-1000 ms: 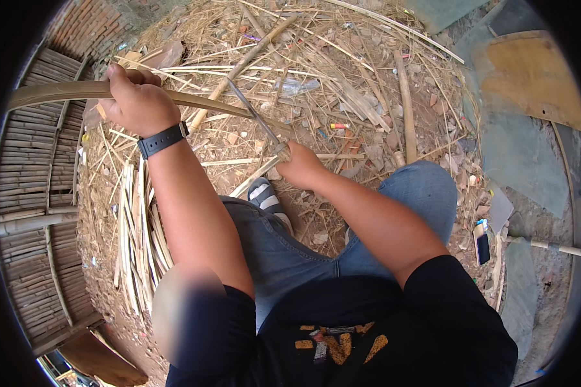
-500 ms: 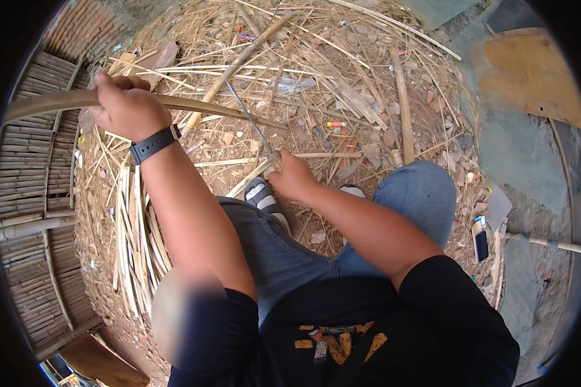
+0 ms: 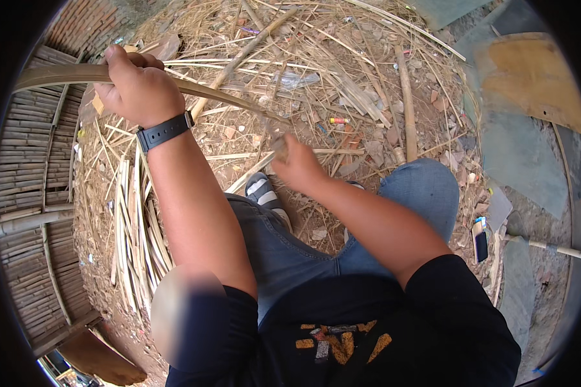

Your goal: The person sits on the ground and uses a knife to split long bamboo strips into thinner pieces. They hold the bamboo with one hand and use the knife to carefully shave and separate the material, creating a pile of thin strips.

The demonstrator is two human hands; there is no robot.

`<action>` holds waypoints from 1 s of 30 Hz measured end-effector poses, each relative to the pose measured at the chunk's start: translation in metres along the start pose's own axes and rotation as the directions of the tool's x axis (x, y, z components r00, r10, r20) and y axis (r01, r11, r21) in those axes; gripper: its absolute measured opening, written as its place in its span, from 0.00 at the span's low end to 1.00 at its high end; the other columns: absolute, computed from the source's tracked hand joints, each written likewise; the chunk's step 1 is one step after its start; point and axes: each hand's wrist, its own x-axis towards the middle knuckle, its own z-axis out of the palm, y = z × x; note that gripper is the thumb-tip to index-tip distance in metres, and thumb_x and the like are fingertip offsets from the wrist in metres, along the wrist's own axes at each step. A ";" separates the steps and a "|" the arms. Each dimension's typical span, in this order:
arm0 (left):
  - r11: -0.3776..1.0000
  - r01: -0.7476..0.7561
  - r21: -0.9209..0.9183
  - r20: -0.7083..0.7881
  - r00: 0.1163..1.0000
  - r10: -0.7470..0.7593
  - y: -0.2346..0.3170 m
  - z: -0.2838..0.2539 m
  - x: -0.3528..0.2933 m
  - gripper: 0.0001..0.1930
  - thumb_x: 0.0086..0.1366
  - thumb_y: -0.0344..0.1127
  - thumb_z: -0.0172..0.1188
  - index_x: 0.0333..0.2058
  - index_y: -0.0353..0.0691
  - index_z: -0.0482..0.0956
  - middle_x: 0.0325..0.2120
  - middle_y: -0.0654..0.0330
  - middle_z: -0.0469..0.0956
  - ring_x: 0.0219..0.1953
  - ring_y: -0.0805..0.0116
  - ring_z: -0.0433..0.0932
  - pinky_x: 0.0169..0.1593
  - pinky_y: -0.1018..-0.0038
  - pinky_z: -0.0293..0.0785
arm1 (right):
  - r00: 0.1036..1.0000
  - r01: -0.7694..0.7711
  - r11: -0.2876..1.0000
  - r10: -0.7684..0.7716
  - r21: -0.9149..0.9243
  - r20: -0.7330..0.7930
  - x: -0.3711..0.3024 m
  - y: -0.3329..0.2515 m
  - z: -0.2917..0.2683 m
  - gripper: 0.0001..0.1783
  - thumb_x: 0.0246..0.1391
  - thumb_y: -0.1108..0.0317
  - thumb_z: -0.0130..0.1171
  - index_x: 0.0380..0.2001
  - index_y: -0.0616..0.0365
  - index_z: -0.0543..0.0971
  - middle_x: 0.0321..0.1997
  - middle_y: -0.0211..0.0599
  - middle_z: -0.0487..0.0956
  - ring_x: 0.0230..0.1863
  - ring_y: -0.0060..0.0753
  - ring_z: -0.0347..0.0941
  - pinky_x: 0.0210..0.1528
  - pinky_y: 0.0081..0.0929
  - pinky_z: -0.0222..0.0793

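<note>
A long split bamboo piece [image 3: 223,97] slants across the upper left, gripped by my left hand [image 3: 145,93] with the fingers wrapped round it. Its thinner end points right, toward my other hand. My right hand [image 3: 298,166] is closed on the handle of a long-bladed knife [image 3: 278,147]. Motion smears the blade, so I cannot tell whether it touches the bamboo; it lies close to the bamboo's right end.
Pale bamboo strips [image 3: 132,238] lie bundled on the left beside a slatted bamboo wall [image 3: 29,161]. Loose strips, poles [image 3: 407,103] and rubble litter the ground ahead. A phone [image 3: 480,242] lies at right near grey sheets [image 3: 523,148]. My sandalled foot [image 3: 261,193] is below the knife.
My left hand and the bamboo have shifted slightly up and right. The knife hand has risen a little; its blade, sharp before across the bamboo's end, is now blurred.
</note>
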 end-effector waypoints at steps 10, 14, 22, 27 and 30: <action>1.000 -0.020 -0.001 0.036 0.999 0.020 -0.003 -0.004 0.010 0.10 0.69 0.37 0.53 0.35 0.37 0.67 0.15 0.64 0.65 0.15 0.73 0.63 0.22 0.74 0.62 | 0.965 -0.211 0.960 0.235 -0.184 0.120 0.014 -0.018 -0.019 0.25 0.47 0.62 0.62 0.47 0.66 0.75 0.43 0.60 0.80 0.48 0.56 0.78 0.49 0.43 0.73; 0.997 -0.017 0.079 0.019 1.000 0.015 -0.004 -0.015 0.013 0.12 0.70 0.40 0.52 0.32 0.39 0.64 0.16 0.62 0.66 0.17 0.71 0.65 0.26 0.71 0.64 | 0.999 -0.034 0.999 0.034 -0.035 -0.021 0.016 -0.061 -0.047 0.21 0.48 0.62 0.63 0.43 0.64 0.75 0.37 0.56 0.80 0.40 0.55 0.80 0.42 0.43 0.74; 1.000 0.005 -0.010 -0.031 0.999 -0.005 -0.001 -0.007 0.010 0.10 0.70 0.37 0.53 0.36 0.35 0.67 0.15 0.63 0.66 0.15 0.73 0.63 0.22 0.73 0.63 | 0.999 -0.040 0.997 0.039 -0.072 -0.011 0.004 0.011 0.006 0.28 0.48 0.62 0.63 0.50 0.67 0.72 0.40 0.58 0.80 0.44 0.57 0.79 0.47 0.42 0.73; 1.000 -0.010 0.019 -0.018 1.000 0.010 -0.003 -0.017 0.016 0.11 0.70 0.37 0.53 0.30 0.40 0.65 0.15 0.64 0.64 0.15 0.74 0.62 0.20 0.74 0.61 | 0.950 -0.167 0.967 0.210 -0.190 0.232 0.019 -0.013 -0.025 0.35 0.47 0.61 0.63 0.55 0.73 0.69 0.47 0.64 0.78 0.53 0.58 0.75 0.55 0.43 0.71; 1.000 -0.025 -0.019 0.056 0.998 0.026 -0.004 -0.015 0.016 0.12 0.70 0.38 0.53 0.28 0.41 0.63 0.15 0.65 0.64 0.15 0.75 0.62 0.19 0.75 0.60 | 0.970 -0.165 0.962 0.198 -0.217 0.142 0.022 -0.029 -0.035 0.33 0.47 0.60 0.64 0.53 0.72 0.71 0.46 0.61 0.79 0.51 0.56 0.76 0.53 0.43 0.71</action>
